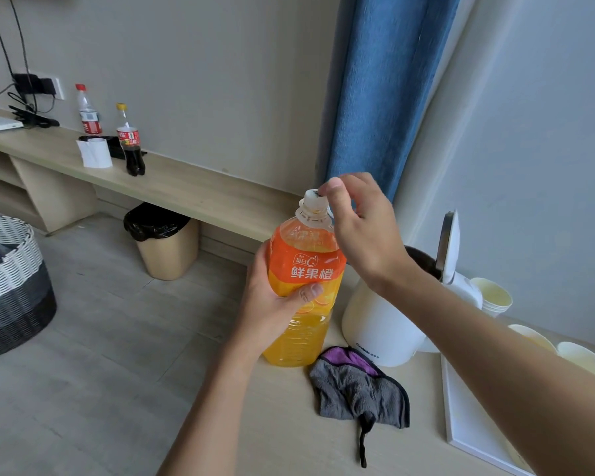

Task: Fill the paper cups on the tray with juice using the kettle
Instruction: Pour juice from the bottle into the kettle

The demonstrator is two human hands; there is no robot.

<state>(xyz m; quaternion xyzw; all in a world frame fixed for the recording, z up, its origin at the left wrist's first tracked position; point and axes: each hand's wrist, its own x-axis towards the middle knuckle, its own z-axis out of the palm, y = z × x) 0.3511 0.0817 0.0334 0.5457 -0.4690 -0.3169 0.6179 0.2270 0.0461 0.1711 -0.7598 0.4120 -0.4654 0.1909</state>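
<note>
Head view: tray (468, 424) partly off-frame

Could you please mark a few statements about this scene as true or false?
1. The left hand grips the bottle around its label. True.
2. The kettle has its lid closed. False: the lid stands open.
3. The right hand pinches the bottle's cap. True.
4. The cloth lies in the tray. False: it lies on the table, left of the tray and in front of the kettle.
</note>
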